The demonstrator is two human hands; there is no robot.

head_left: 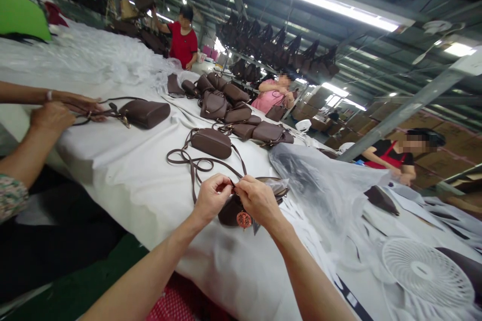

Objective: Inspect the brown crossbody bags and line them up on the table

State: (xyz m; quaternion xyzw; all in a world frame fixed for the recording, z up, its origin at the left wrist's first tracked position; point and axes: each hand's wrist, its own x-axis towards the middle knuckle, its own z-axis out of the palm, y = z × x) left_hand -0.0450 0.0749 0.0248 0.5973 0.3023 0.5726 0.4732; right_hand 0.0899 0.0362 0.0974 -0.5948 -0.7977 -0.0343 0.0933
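My left hand [214,194] and my right hand [259,199] meet over a dark brown handbag [228,212] on the white-covered table. Both hands are closed, fingertips pinching a thin dark strap [232,185] between them; its end is hidden by the fingers. A round orange-red tag [244,219] hangs at the bag's front, below my right hand. Clear plastic [280,186] shows at the bag's opening, to the right. Just beyond my hands lies another brown handbag [211,142], its long strap [178,156] looped across the cloth.
Several brown bags [214,104] are heaped farther back. At left, a co-worker's hands [56,115] hold the strap of a brown bag [146,113]. Clear plastic sheeting [324,185] and a white fan [427,273] are at right. Other people work around the table.
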